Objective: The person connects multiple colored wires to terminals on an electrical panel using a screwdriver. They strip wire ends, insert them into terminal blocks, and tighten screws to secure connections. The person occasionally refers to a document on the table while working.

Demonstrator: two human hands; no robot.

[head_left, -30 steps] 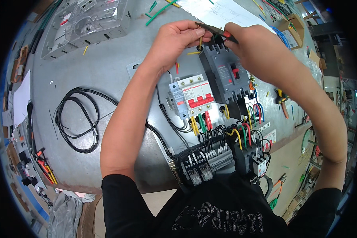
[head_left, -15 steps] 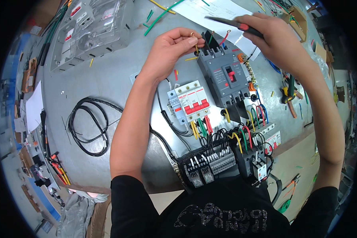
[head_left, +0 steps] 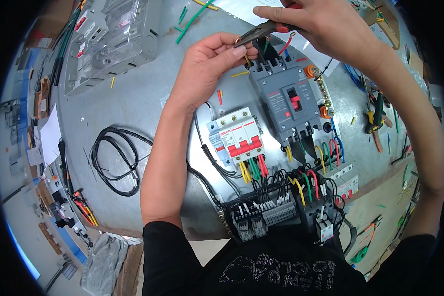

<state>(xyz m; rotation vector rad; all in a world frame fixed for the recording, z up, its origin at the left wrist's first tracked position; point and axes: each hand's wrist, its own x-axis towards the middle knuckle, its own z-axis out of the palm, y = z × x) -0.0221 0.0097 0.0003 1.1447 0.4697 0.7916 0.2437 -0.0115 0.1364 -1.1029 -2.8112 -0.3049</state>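
Observation:
Between thumb and fingers, my left hand [head_left: 204, 64] pinches a yellow wire [head_left: 247, 60] whose bare copper end is bent into a loop. My right hand [head_left: 333, 29] is wrapped around dark pliers [head_left: 256, 33] with red on the handles. The jaws' tip meets the copper loop beside my left thumb; the exact grip is hidden. Just below sits a large grey circuit breaker [head_left: 281, 101] with a red toggle and black dividers. A red wire [head_left: 285, 45] with a looped copper end rises from its far side, near a green one.
A white three-pole breaker [head_left: 239, 138] with red levers stands left of the grey one. Terminal blocks [head_left: 278, 212] and black wiring line the panel's near edge. Coiled black cable [head_left: 114, 160] lies left. A clear-covered grey box [head_left: 118, 44] is far left; yellow-handled pliers [head_left: 374, 116] lie right.
My right hand has brought the pliers down and left, onto the yellow wire's copper loop. My left hand stays pinched on the wire. The whole view has shifted slightly.

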